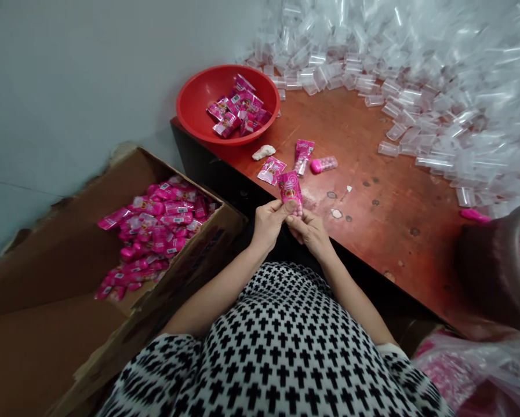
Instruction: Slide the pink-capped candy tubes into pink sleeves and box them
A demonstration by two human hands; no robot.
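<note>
Both hands are nearly closed at the desk's [373,231] near edge: the left hand [268,222] pinches a pink sleeved tube [289,186] with thumb foremost, while the right hand [311,233] grips its near end, where pink beads show. The item is judged light; its glossy film appears thin, prone to creasing and somewhat slippery, whereas the tube inside should be stiff. Recommended hold: the filled near end, not the film's flatter far end (contents there cannot be confirmed). Just beyond lie a flat pink sleeve [272,171], a bare capped tube [324,164] and another sleeved tube [304,157]. Farther left stands a red bowl [185,113]; far right, loose clear tubes [416,98].
</note>
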